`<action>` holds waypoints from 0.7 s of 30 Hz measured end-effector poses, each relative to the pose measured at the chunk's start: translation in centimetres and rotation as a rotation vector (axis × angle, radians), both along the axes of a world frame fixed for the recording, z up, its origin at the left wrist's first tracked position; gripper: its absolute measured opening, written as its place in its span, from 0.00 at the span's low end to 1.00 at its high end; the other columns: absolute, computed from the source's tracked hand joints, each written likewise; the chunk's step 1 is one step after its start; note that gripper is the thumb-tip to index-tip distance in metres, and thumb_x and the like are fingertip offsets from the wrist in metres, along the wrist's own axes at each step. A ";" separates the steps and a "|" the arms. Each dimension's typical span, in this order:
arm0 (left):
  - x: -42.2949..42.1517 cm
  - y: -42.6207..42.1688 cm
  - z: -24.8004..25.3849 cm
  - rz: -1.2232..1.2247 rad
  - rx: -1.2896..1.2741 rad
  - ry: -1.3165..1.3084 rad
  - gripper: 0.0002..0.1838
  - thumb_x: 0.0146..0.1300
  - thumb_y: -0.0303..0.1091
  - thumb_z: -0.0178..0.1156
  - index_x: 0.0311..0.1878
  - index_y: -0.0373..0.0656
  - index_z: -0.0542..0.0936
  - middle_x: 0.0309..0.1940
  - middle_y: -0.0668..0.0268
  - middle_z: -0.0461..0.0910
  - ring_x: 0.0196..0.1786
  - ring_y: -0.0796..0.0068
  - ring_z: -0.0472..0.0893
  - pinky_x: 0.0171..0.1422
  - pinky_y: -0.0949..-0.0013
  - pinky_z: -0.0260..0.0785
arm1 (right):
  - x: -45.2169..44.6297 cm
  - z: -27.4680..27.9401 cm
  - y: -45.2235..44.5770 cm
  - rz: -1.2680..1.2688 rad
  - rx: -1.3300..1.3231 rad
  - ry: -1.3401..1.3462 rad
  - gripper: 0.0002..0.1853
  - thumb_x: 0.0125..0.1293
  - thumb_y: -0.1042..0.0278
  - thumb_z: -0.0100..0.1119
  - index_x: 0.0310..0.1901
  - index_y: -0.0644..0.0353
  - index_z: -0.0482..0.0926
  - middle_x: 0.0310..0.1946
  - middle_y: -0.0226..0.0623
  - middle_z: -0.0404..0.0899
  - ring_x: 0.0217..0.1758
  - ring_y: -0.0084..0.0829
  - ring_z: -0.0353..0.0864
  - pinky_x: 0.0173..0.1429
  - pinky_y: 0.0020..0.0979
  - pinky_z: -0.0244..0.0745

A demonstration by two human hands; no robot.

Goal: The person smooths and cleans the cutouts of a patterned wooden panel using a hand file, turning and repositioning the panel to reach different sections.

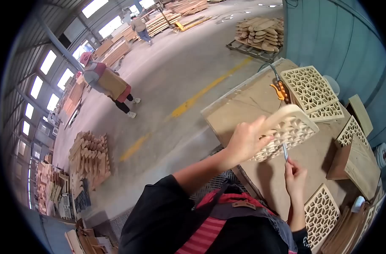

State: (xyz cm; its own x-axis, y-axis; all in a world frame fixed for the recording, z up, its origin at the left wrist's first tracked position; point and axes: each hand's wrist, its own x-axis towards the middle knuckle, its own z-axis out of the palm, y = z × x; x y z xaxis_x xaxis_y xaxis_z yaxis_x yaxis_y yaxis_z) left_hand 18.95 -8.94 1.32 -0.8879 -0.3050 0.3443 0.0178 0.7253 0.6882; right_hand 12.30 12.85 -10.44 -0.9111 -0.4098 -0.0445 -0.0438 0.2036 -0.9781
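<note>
My left hand point(249, 142) grips the edge of a light wooden lattice panel point(291, 128), which is held tilted above the workbench point(231, 108). Its fingers curl over the near left side of the panel. Below and to the right, my right hand point(295, 175) is closed around a thin metal tool point(285, 151). The tool's upper end meets the underside of the panel among its openings. Which kind of tool it is cannot be made out.
Lattice panels point(309, 86) lie at the bench's back, beside an orange-handled tool point(280, 91). Another panel point(322, 216) and a wooden box point(358, 165) are at right. A person point(106, 82) carrying a board and another person point(140, 27) are on the floor, near wood stacks point(91, 158).
</note>
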 end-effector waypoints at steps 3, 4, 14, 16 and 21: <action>-0.4 1.1 -0.7 -0.059 -0.083 0.042 0.21 0.56 0.40 0.72 0.46 0.40 0.75 0.25 0.50 0.79 0.27 0.52 0.82 0.30 0.57 0.72 | -1.1 -0.5 -0.7 -0.011 0.003 0.054 0.13 0.67 0.75 0.58 0.48 0.74 0.81 0.24 0.27 0.77 0.23 0.14 0.67 0.25 0.22 0.61; -0.6 0.9 -0.5 -0.065 -0.110 0.024 0.22 0.56 0.39 0.71 0.48 0.39 0.75 0.25 0.49 0.79 0.27 0.53 0.81 0.31 0.58 0.72 | -0.9 0.0 -0.4 -0.004 0.030 0.064 0.13 0.67 0.74 0.58 0.48 0.74 0.81 0.23 0.27 0.76 0.23 0.14 0.67 0.25 0.22 0.61; -1.3 2.1 0.2 -0.130 -0.097 -0.002 0.19 0.57 0.38 0.70 0.45 0.39 0.75 0.26 0.47 0.79 0.28 0.46 0.81 0.30 0.56 0.71 | -1.3 0.1 0.4 -0.029 0.039 0.008 0.14 0.67 0.75 0.57 0.50 0.75 0.80 0.22 0.27 0.76 0.23 0.15 0.70 0.26 0.21 0.64; -1.8 1.9 0.0 -0.152 -0.082 0.009 0.18 0.54 0.35 0.70 0.44 0.42 0.72 0.25 0.48 0.79 0.32 0.41 0.79 0.34 0.48 0.72 | -0.7 0.5 1.1 -0.026 0.067 0.054 0.13 0.67 0.75 0.57 0.50 0.75 0.80 0.22 0.27 0.76 0.23 0.15 0.70 0.26 0.21 0.64; -2.1 0.9 -0.5 -0.091 0.007 0.068 0.20 0.54 0.36 0.70 0.46 0.40 0.74 0.26 0.48 0.80 0.31 0.44 0.80 0.33 0.53 0.72 | 1.1 0.5 2.5 -0.034 0.012 0.016 0.11 0.67 0.76 0.57 0.47 0.73 0.81 0.22 0.28 0.76 0.23 0.15 0.70 0.26 0.21 0.63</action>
State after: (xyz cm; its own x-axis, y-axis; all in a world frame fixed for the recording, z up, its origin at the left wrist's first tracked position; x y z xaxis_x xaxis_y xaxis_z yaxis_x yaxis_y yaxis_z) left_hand 16.82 -8.06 0.78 -0.8868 -0.2261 0.4031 0.1306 0.7140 0.6879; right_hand 13.44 15.34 -9.95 -0.9251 -0.3783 -0.0343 -0.0527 0.2173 -0.9747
